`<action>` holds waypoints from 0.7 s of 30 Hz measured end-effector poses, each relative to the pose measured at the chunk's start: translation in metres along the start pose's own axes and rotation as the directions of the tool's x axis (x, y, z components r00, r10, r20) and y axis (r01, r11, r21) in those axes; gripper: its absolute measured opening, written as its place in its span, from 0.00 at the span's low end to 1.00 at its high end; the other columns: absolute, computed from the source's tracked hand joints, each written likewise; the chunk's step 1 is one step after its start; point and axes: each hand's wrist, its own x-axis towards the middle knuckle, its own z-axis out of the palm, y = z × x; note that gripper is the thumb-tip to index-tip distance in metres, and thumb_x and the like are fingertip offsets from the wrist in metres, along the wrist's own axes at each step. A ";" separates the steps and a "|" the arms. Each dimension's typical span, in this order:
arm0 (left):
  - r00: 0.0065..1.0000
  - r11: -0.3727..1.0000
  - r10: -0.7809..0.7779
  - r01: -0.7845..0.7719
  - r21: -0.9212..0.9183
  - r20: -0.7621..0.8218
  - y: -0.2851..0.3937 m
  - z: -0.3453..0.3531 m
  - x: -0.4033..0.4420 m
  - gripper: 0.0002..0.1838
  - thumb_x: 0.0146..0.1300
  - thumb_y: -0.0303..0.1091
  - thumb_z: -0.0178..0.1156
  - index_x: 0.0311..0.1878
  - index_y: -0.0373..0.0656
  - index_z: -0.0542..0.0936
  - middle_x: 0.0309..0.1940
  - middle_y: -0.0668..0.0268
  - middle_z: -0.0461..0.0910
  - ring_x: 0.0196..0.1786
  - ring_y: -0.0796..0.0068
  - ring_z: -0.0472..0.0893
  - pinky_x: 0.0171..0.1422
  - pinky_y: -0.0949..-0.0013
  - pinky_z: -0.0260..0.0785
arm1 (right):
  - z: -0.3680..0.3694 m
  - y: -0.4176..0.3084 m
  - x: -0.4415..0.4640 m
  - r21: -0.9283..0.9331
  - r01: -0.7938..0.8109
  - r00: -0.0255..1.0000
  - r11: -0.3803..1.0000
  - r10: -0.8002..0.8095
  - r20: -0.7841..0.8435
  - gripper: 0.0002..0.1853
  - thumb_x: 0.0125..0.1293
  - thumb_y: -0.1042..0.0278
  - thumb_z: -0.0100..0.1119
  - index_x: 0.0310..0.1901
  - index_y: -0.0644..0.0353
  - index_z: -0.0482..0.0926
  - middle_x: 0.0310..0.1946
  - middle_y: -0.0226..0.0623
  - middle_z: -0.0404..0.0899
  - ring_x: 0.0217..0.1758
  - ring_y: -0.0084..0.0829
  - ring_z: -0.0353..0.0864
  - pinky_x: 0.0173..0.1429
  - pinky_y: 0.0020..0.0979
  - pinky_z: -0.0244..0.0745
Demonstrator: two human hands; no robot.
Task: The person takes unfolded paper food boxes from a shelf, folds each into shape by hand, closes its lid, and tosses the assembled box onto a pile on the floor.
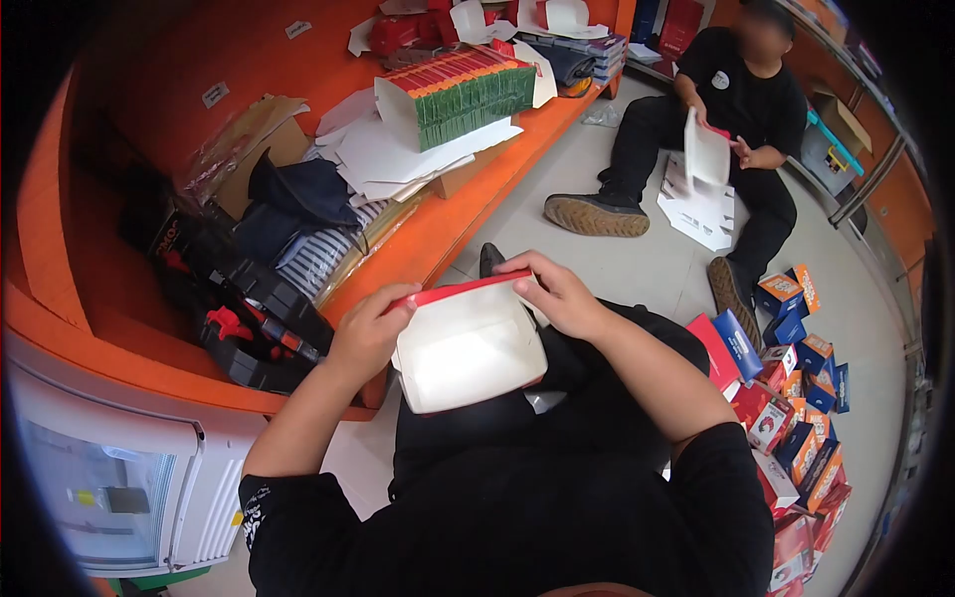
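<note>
Gripping the white box (470, 353), both hands (370, 333) (565, 300) partly hide its red edge (468, 289).

On my left, a white appliance (189, 478) is standing beside an orange shelf (438, 234). I'm seeing a dark cap (298, 189) lying against striped cloth (316, 267), near black-and-red gear (249, 333). Another person (741, 109) is sitting across from me.
</note>
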 end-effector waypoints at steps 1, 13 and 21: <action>0.999 0.999 0.034 -0.034 0.013 -0.012 0.002 0.000 -0.001 0.03 0.56 0.26 0.58 0.31 0.37 0.74 0.39 0.58 0.78 0.39 0.62 0.80 0.41 0.67 0.75 | -0.001 -0.001 0.000 -0.015 -0.066 0.998 0.998 0.067 0.021 0.14 0.65 0.60 0.55 0.42 0.63 0.76 0.39 0.36 0.78 0.37 0.25 0.76 0.45 0.27 0.70; 0.911 0.792 -0.382 0.408 -0.454 0.152 0.010 -0.007 -0.003 0.11 0.57 0.29 0.58 0.43 0.40 0.73 0.36 0.60 0.81 0.37 0.61 0.81 0.45 0.68 0.71 | 0.000 -0.009 -0.009 -0.106 -0.115 0.990 0.988 0.123 0.072 0.08 0.63 0.66 0.56 0.37 0.62 0.77 0.28 0.36 0.79 0.32 0.26 0.77 0.39 0.27 0.71; 1.000 0.998 0.031 -0.030 0.054 -0.007 -0.001 -0.005 -0.002 0.08 0.52 0.32 0.63 0.36 0.42 0.79 0.28 0.66 0.81 0.31 0.68 0.79 0.35 0.67 0.71 | -0.005 -0.026 -0.002 -0.258 0.006 0.984 0.966 0.040 0.172 0.09 0.63 0.64 0.56 0.36 0.61 0.77 0.31 0.40 0.80 0.35 0.37 0.79 0.40 0.33 0.71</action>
